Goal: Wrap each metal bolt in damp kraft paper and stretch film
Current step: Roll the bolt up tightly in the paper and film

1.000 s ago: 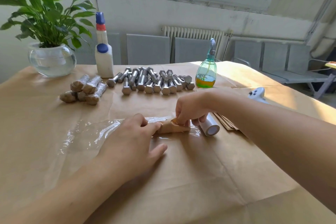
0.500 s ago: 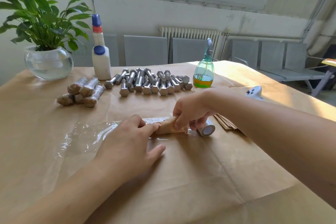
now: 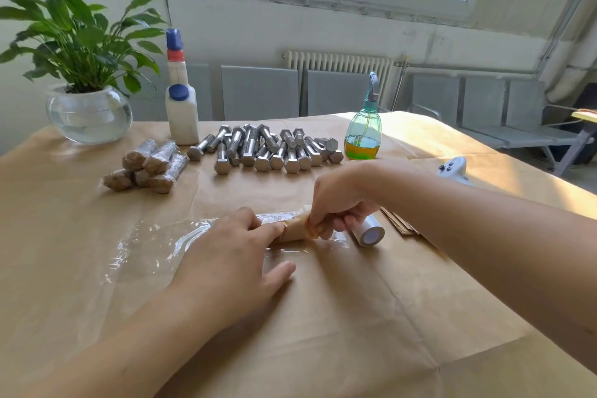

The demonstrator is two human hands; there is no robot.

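Beside the white bottle (image 3: 182, 113): six wrapped bolts (image 3: 147, 166) and a heap of bare bolts (image 3: 268, 150), too overlapped to count. One spray bottle (image 3: 362, 129), one plant (image 3: 84, 74), one film roll (image 3: 368, 231).

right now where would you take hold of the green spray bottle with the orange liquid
Take the green spray bottle by its narrow neck under the grey trigger head, coming from its right. It stands upright, the belly is wide, and bare metal bolts crowd its left.
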